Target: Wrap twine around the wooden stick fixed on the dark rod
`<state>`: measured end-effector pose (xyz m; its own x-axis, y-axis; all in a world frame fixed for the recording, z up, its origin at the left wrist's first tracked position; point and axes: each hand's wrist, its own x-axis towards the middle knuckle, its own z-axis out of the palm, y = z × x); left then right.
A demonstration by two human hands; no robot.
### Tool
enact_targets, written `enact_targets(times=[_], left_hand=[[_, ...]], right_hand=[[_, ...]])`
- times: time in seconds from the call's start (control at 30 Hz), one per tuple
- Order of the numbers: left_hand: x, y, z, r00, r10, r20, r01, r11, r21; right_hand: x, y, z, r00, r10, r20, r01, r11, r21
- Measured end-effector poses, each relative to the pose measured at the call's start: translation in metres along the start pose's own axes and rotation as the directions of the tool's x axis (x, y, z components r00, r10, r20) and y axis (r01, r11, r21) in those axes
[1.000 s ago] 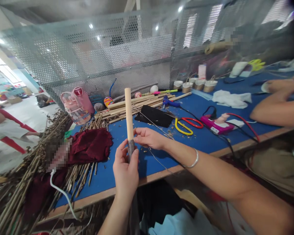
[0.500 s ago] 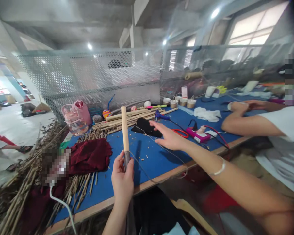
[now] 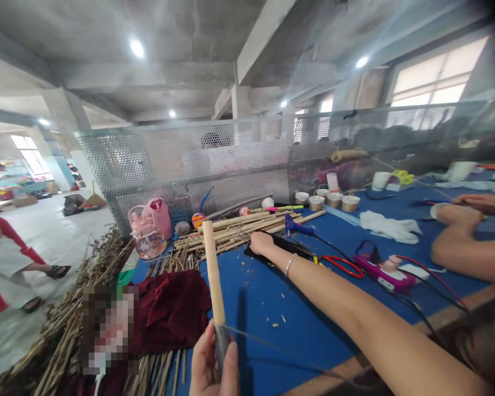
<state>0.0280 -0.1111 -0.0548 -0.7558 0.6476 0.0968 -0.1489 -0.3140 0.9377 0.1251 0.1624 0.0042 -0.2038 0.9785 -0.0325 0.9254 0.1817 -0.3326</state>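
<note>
My left hand (image 3: 214, 357) is wrapped around a pale wooden stick (image 3: 213, 269), held upright with a grey lower section in the grip. A thin wire (image 3: 251, 336) runs rightward from where the grey section begins. My right hand (image 3: 261, 243) reaches far across the table, curled closed beside the black cloth (image 3: 291, 246) and the near side of the pale sticks (image 3: 231, 228). Its fingertips are hidden, and what they hold, if anything, cannot be made out; thin wire-like strands show just beyond them.
A dark red cloth (image 3: 173, 308) lies over thin twigs left of the stick. On the right are a blue glue gun (image 3: 297, 225), red-handled pliers (image 3: 342, 266), a purple power strip (image 3: 385, 273) and white gloves (image 3: 390, 227). A co-worker's hands (image 3: 466, 212) work farther right. Mesh panels (image 3: 181, 159) stand behind.
My right hand has gone from spread and raised over the table to curled at the black cloth near the sticks. My left hand still holds the stick, now lower in view as the camera tilted up.
</note>
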Motion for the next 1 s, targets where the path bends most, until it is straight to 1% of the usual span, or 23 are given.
enact_targets(times=[0.1,0.17,0.23,0.33,0.37,0.4,0.43,0.47,0.5,0.53,0.57,0.63,0.7,0.77,0.8,0.83,0.87,0.9,0.93,0.97,1.0], left_hand=[[0.000,-0.001,0.000,0.999,0.025,-0.047,-0.028,0.998,-0.059],[0.000,0.001,0.000,0.999,0.022,-0.047,-0.025,0.997,-0.070],[-0.001,0.003,0.000,0.999,0.006,-0.041,-0.009,0.997,-0.079],[-0.002,0.004,0.000,0.999,-0.012,-0.035,0.008,0.995,-0.098],[-0.002,0.004,0.000,0.999,-0.013,-0.035,0.009,0.995,-0.104],[-0.002,0.005,0.000,0.999,-0.013,-0.033,0.010,0.994,-0.105],[-0.002,0.005,-0.001,0.999,-0.015,-0.029,0.012,0.995,-0.100],[-0.001,0.005,-0.001,1.000,-0.018,-0.025,0.015,0.996,-0.092],[-0.001,0.005,-0.001,1.000,-0.020,-0.021,0.018,0.997,-0.080],[-0.001,0.004,-0.001,1.000,-0.021,-0.020,0.020,0.998,-0.068],[-0.001,0.004,-0.001,1.000,-0.022,-0.021,0.021,0.998,-0.057],[-0.001,0.004,-0.001,0.999,-0.017,-0.034,0.015,0.999,-0.050],[-0.001,0.004,0.000,0.999,-0.009,-0.047,0.007,0.999,-0.053],[-0.002,0.006,0.000,0.999,-0.017,-0.041,0.014,0.998,-0.057],[-0.002,0.008,-0.001,0.999,-0.029,-0.032,0.027,0.998,-0.056],[-0.002,0.010,-0.002,0.999,-0.043,-0.021,0.042,0.998,-0.051],[-0.002,0.012,-0.004,0.998,-0.058,-0.008,0.058,0.997,-0.041],[-0.002,0.014,-0.006,0.997,-0.072,0.009,0.073,0.997,-0.026],[-0.002,0.017,-0.008,0.996,-0.084,0.029,0.084,0.996,-0.006],[-0.001,0.019,-0.010,0.993,-0.096,0.062,0.095,0.995,0.018],[0.000,0.022,-0.012,0.989,-0.109,0.097,0.105,0.994,0.038]], right_hand=[[0.007,-0.008,-0.004,0.998,0.010,0.060,-0.015,0.996,0.083],[0.011,-0.017,-0.016,0.997,-0.022,0.078,0.008,0.983,0.182],[0.015,-0.027,-0.035,0.995,-0.074,0.072,0.050,0.954,0.295],[0.015,-0.042,-0.075,0.984,-0.178,0.019,0.149,0.872,0.465],[0.012,-0.047,-0.090,0.974,-0.227,-0.013,0.198,0.816,0.543],[0.008,-0.052,-0.106,0.952,-0.301,-0.048,0.247,0.670,0.700],[0.004,-0.055,-0.121,0.928,-0.362,-0.087,0.278,0.518,0.809],[-0.002,-0.059,-0.135,0.906,-0.402,-0.135,0.304,0.392,0.868],[-0.009,-0.062,-0.148,0.882,-0.435,-0.179,0.331,0.304,0.893],[-0.015,-0.064,-0.160,0.862,-0.458,-0.217,0.361,0.254,0.898],[-0.022,-0.066,-0.170,0.843,-0.475,-0.253,0.396,0.230,0.889],[-0.035,-0.067,-0.186,0.810,-0.485,-0.331,0.479,0.221,0.849],[-0.045,-0.065,-0.196,0.774,-0.462,-0.432,0.571,0.216,0.792],[-0.050,-0.062,-0.201,0.736,-0.431,-0.522,0.646,0.215,0.733],[-0.051,-0.061,-0.202,0.724,-0.422,-0.546,0.666,0.219,0.713],[-0.051,-0.060,-0.202,0.723,-0.420,-0.549,0.670,0.229,0.706],[-0.050,-0.059,-0.201,0.736,-0.427,-0.526,0.654,0.248,0.714],[-0.049,-0.059,-0.199,0.763,-0.445,-0.469,0.616,0.281,0.736],[-0.049,-0.060,-0.195,0.798,-0.472,-0.375,0.556,0.336,0.760],[-0.051,-0.061,-0.189,0.829,-0.505,-0.242,0.479,0.415,0.774],[-0.054,-0.061,-0.181,0.838,-0.541,-0.064,0.392,0.517,0.761]])
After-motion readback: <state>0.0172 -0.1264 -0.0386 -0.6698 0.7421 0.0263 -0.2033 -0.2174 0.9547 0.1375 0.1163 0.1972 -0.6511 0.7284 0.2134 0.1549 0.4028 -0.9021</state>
